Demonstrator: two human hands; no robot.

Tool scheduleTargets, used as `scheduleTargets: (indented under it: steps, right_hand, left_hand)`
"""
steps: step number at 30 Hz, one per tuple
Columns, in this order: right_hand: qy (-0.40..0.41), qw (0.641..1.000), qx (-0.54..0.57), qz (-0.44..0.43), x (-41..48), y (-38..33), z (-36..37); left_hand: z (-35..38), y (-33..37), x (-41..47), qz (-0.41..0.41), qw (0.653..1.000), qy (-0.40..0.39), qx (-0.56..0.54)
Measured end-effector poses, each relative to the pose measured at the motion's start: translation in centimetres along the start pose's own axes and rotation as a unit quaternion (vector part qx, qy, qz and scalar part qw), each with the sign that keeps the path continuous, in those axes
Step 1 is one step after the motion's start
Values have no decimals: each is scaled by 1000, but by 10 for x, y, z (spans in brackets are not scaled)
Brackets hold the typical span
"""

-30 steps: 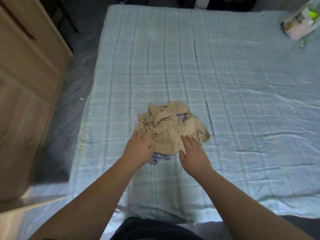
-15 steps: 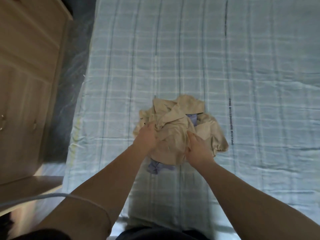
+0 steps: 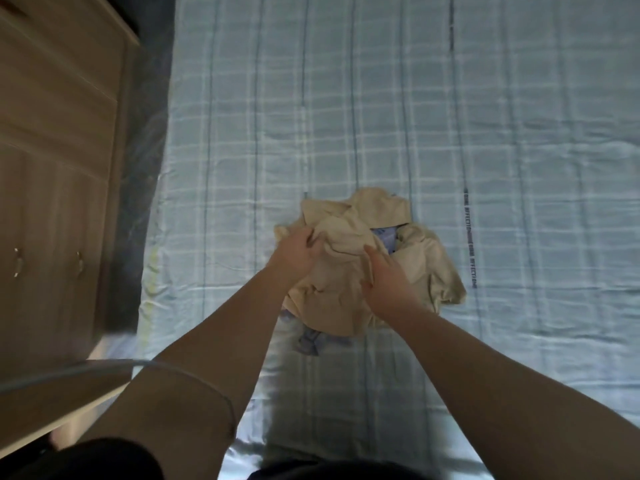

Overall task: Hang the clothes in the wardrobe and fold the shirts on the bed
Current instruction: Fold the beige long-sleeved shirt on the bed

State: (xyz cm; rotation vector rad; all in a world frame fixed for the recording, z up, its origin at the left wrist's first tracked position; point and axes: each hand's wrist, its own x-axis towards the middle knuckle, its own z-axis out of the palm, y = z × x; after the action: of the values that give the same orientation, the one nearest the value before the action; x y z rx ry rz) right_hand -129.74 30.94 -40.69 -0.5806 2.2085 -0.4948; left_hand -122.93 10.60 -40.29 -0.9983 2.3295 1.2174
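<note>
A crumpled beige shirt [image 3: 349, 237] lies in a heap on the bed [image 3: 381, 116], which has a light blue checked sheet. A blue-purple garment [image 3: 308, 341] pokes out from under the heap at its near side and through a gap at the top. My left hand [image 3: 298, 251] grips the beige cloth at the heap's left side, fingers curled into the folds. My right hand [image 3: 388, 282] presses on the heap's near right part, with its fingers closing on the fabric.
A wooden wardrobe [image 3: 59, 174] with two metal door handles stands at the left, its doors closed. A dark strip of floor [image 3: 138, 168] runs between it and the bed. A thin pale cable [image 3: 104, 368] crosses my left arm.
Both hands went from resting flat at the heap's near edge to reaching into it and gripping the beige cloth. The camera tipped down and closer, so the far end of the bed left the view.
</note>
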Motion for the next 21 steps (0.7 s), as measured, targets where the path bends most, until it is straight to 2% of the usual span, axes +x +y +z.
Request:
scheduleTargets:
  steps: [7,12,17,21]
  right_hand:
    - [69,991,94,-58,-62,-39,-13]
    - [72,970,199,-119,-140,-71,-12]
    - [108,945,275,-139,-208,-73,-17]
    - [191,935,269,-129,-248,-59,-42]
  left_hand:
    - [-27,32,-90,84,981,-27,-175]
    - [-45,44,-163,103,947,-105,-287]
    - [-45,64,-225,124,924,-164,-322]
    - [-42,92,-267,142,905,-167,-363]
